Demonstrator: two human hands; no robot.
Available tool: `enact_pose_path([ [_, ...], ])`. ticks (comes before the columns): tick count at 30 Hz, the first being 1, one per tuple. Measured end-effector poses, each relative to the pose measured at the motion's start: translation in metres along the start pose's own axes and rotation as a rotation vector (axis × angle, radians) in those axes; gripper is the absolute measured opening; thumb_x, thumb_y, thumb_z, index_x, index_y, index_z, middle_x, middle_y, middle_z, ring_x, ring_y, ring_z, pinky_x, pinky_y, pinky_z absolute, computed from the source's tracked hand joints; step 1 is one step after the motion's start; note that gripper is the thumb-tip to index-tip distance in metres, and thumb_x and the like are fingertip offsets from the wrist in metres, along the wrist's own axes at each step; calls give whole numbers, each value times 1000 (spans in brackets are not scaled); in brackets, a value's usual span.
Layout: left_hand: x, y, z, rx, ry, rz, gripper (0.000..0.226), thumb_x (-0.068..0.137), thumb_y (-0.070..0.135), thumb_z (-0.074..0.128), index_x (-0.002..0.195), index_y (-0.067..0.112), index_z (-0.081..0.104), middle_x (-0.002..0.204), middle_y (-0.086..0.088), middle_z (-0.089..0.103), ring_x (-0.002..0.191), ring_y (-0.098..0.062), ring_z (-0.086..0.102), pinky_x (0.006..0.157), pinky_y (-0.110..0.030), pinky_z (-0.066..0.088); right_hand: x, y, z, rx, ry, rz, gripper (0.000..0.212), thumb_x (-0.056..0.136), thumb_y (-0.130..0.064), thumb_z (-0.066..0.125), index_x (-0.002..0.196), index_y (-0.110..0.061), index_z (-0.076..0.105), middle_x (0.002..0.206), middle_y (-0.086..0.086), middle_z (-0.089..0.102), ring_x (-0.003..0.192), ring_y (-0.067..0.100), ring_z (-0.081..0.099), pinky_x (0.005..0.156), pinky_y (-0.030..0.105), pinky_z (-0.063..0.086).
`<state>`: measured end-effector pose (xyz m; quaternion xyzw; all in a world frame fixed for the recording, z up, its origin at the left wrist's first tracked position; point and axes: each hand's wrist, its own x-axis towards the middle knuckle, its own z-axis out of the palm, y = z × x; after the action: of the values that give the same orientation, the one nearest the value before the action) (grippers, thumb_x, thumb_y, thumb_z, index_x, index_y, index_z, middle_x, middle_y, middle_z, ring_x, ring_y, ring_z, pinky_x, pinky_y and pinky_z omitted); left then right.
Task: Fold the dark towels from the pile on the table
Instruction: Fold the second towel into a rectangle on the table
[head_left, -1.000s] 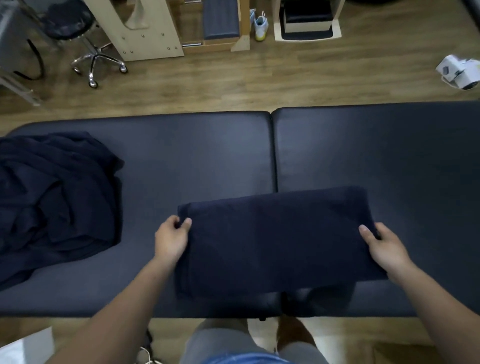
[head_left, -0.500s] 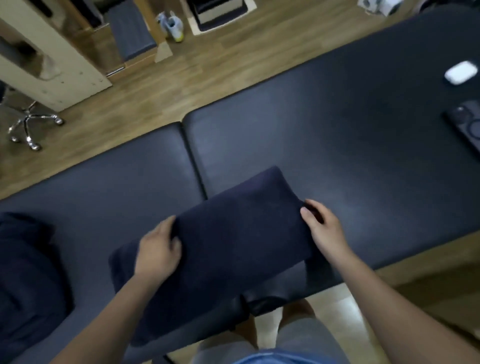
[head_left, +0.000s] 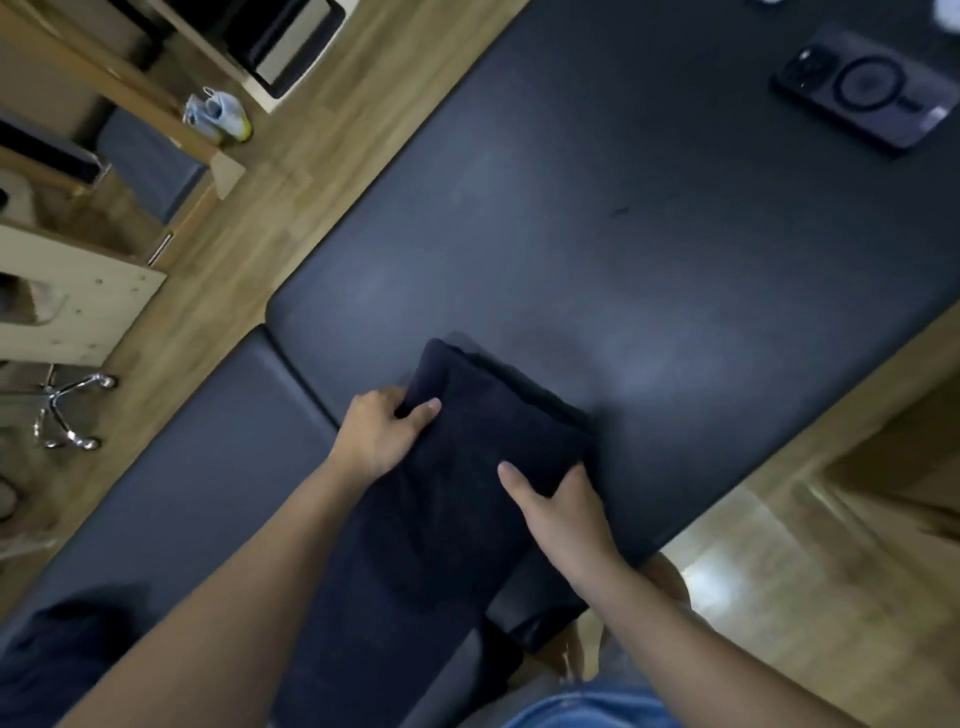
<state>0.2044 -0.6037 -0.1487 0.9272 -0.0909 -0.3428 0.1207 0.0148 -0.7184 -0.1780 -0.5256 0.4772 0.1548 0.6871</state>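
A dark navy towel (head_left: 467, 467) lies folded into a narrow strip on the black padded table (head_left: 623, 234). Its far end is doubled over, and its near end reaches toward the table's front edge. My left hand (head_left: 382, 436) grips the towel's left edge near the far corner, thumb on top and fingers curled under the fold. My right hand (head_left: 558, 506) holds the right edge, thumb on top of the cloth and fingers round the side. The pile of dark towels (head_left: 57, 654) shows only as a dark mass at the lower left corner.
A phone in a dark case (head_left: 865, 88) lies on the table at the far right. A seam (head_left: 306, 374) splits the table pads just left of my left hand. Wooden furniture (head_left: 78, 301), shoes (head_left: 221, 114) and a chair base (head_left: 67, 410) stand on the floor beyond.
The towel has gone from a wide rectangle to a narrower folded strip, and my hands have come closer together on it. My view has swung to the right, so the pile has slid to the lower left.
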Motion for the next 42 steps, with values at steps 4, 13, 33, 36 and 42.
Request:
enact_pose_path([
  [4,23,17,-4,-108,-28,30,22,94,41,62,107,24,66,99,8,70,95,-15,65,83,-33,51,14,-8,-8,-62,21,-43,68,88,-51,66,144,-20,43,135,-2,59,119,18,59,91,24,48],
  [13,49,50,7,-120,105,2,40,94,50,55,130,35,56,119,9,67,115,-20,59,97,-35,47,49,-30,-31,-74,102,-66,62,69,-68,70,116,-30,57,108,-13,67,100,13,67,80,43,61],
  [33,-92,-5,130,323,339,9,81,96,62,26,157,9,17,165,-17,10,154,-31,2,118,-66,6,47,-70,-21,-1178,113,-1214,55,93,-38,57,141,-13,47,151,15,39,144,32,32,116,56,25],
  [36,-86,-7,126,269,351,-51,79,96,59,26,157,12,7,166,-14,5,153,-31,-7,118,-66,3,56,-67,9,-1557,-360,-1387,58,97,-46,40,147,-17,43,158,12,32,150,29,21,117,63,18],
  [42,-107,-57,131,126,423,-340,83,93,71,20,159,22,8,167,-11,-1,153,-32,-10,119,-63,-6,76,-80,35,-1941,-404,-1296,67,98,-55,19,155,-21,24,164,7,17,153,23,8,119,62,3],
])
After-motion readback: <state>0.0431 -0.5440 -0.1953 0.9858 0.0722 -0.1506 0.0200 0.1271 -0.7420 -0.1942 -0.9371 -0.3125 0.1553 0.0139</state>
